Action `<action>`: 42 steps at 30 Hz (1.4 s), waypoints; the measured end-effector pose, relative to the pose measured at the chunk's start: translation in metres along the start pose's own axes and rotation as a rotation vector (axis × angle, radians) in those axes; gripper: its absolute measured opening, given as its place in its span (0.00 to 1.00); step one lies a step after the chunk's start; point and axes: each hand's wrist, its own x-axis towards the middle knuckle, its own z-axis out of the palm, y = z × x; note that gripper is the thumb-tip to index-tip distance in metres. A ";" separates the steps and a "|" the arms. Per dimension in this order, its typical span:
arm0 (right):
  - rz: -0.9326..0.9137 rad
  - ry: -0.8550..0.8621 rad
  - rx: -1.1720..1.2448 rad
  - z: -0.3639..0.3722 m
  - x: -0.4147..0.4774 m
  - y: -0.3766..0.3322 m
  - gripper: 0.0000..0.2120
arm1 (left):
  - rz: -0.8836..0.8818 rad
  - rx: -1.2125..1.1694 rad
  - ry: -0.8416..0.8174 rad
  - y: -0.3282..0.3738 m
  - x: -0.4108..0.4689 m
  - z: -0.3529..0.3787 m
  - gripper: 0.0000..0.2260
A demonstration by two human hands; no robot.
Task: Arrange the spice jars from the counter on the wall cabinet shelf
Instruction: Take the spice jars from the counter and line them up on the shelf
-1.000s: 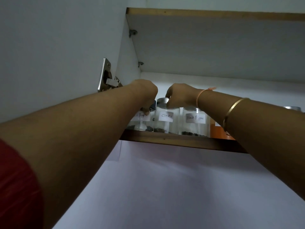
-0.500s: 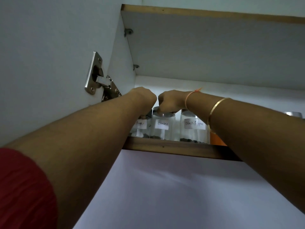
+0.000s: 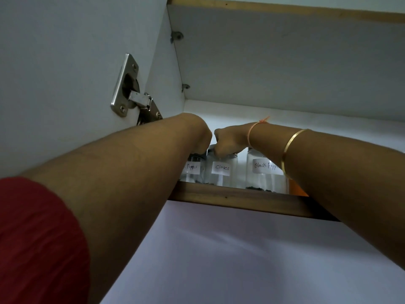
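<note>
Glass jars meet both hands at the front of a wall cabinet, seen from below. The right hand (image 3: 228,140) is curled tightly over the lid of the Cloves jar (image 3: 221,172), gripping it from above. The left hand (image 3: 200,137), just beside it at nine o'clock with knuckles almost touching, curls down onto the dark lid of the Pepper jar (image 3: 194,171), whose label is partly hidden by the forearm. Both jars stand upright on the shelf (image 3: 241,201), side by side close to its wooden front edge. At three o'clock from the Cloves jar the Black Pepper jar (image 3: 262,174) stands upright, a little apart, with dark grains lying at its bottom; the right forearm crosses in front of its right edge. Farther toward three o'clock an orange container (image 3: 295,188) shows behind that arm, mostly hidden. A thin pink thread (image 3: 252,133) circles the right wrist, and a gold bangle (image 3: 290,150) sits lower on the forearm. At ten o'clock from the hands, a steel hinge (image 3: 131,93) joins the open white cabinet door (image 3: 54,62) to the cabinet's side wall. At twelve o'clock the pale underside of the upper board (image 3: 285,62) spans the cabinet, with metal shelf pegs (image 3: 178,36) on the side wall. A red sleeve (image 3: 32,238) fills the seven o'clock corner.
</note>
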 end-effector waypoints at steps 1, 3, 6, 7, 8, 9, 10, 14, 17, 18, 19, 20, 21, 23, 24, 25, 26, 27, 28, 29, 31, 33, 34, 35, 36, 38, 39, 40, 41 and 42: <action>-0.007 0.007 0.014 0.001 0.001 0.000 0.18 | -0.002 -0.011 -0.020 0.001 -0.001 -0.001 0.05; -0.016 0.035 0.055 0.002 0.001 0.001 0.15 | -0.007 -0.028 -0.043 0.003 -0.005 -0.002 0.06; -0.026 0.084 0.095 0.005 0.001 0.003 0.16 | -0.010 -0.080 -0.037 0.005 -0.010 0.001 0.12; -0.026 0.097 0.100 0.006 0.000 0.003 0.17 | -0.007 -0.105 -0.023 0.006 -0.011 0.002 0.14; -0.027 0.108 0.101 0.007 -0.001 0.003 0.17 | -0.008 -0.141 -0.010 0.008 -0.013 0.003 0.16; -0.030 0.120 0.101 0.007 -0.003 0.002 0.17 | -0.015 -0.190 -0.004 0.010 -0.015 0.004 0.18; -0.033 0.141 0.103 0.006 -0.005 0.002 0.16 | -0.035 -0.262 -0.011 0.013 -0.015 0.006 0.22; -0.066 0.307 0.224 -0.008 -0.021 0.011 0.19 | -0.131 -0.509 0.040 0.018 -0.013 0.012 0.38; -0.069 0.398 0.263 -0.019 -0.033 0.026 0.20 | -0.095 -0.580 0.184 0.025 -0.013 0.005 0.38; -0.060 0.409 0.266 -0.021 -0.038 0.033 0.20 | -0.068 -0.595 0.234 0.028 -0.016 0.000 0.36; -0.046 0.413 0.272 -0.022 -0.043 0.041 0.20 | -0.038 -0.616 0.283 0.032 -0.019 -0.006 0.34; -0.030 0.416 0.274 -0.023 -0.048 0.049 0.21 | -0.010 -0.645 0.335 0.035 -0.023 -0.011 0.30; -0.014 0.420 0.273 -0.023 -0.053 0.057 0.21 | 0.013 -0.673 0.390 0.038 -0.026 -0.016 0.28; 0.016 0.431 0.264 -0.024 -0.063 0.074 0.21 | 0.053 -0.719 0.472 0.048 -0.033 -0.026 0.26; 0.029 0.430 0.264 -0.024 -0.068 0.083 0.20 | 0.075 -0.729 0.496 0.054 -0.037 -0.031 0.26; 0.042 0.424 0.267 -0.023 -0.072 0.091 0.18 | 0.100 -0.729 0.511 0.059 -0.038 -0.036 0.26; 0.052 0.412 0.269 -0.022 -0.075 0.097 0.14 | 0.122 -0.716 0.510 0.063 -0.039 -0.039 0.26; 0.067 0.394 0.264 -0.020 -0.079 0.103 0.10 | 0.142 -0.692 0.496 0.068 -0.039 -0.043 0.25; 0.082 0.376 0.257 -0.018 -0.082 0.108 0.08 | 0.157 -0.660 0.475 0.072 -0.039 -0.047 0.24; 0.095 0.362 0.252 -0.017 -0.086 0.112 0.09 | 0.169 -0.629 0.446 0.076 -0.039 -0.050 0.22; 0.103 0.340 0.236 -0.014 -0.093 0.117 0.11 | 0.183 -0.588 0.400 0.083 -0.039 -0.054 0.19; 0.110 0.319 0.214 -0.011 -0.098 0.124 0.13 | 0.179 -0.571 0.378 0.090 -0.038 -0.057 0.20; 0.112 0.314 0.211 -0.009 -0.101 0.128 0.13 | 0.171 -0.564 0.378 0.093 -0.037 -0.058 0.21; 0.117 0.307 0.214 -0.008 -0.103 0.131 0.13 | 0.163 -0.557 0.380 0.095 -0.036 -0.058 0.23; 0.116 0.303 0.227 -0.007 -0.105 0.134 0.12 | 0.160 -0.550 0.384 0.096 -0.034 -0.057 0.23; 0.104 0.291 0.255 -0.005 -0.109 0.141 0.09 | 0.154 -0.522 0.375 0.098 -0.031 -0.057 0.22; 0.095 0.284 0.262 -0.004 -0.110 0.144 0.10 | 0.145 -0.499 0.361 0.099 -0.029 -0.057 0.20; 0.085 0.274 0.265 -0.002 -0.111 0.147 0.12 | 0.140 -0.474 0.350 0.099 -0.027 -0.056 0.16; 0.076 0.261 0.268 0.000 -0.111 0.149 0.14 | 0.136 -0.451 0.346 0.099 -0.025 -0.055 0.13; 0.065 0.257 0.273 0.002 -0.111 0.150 0.16 | 0.130 -0.430 0.348 0.099 -0.024 -0.055 0.10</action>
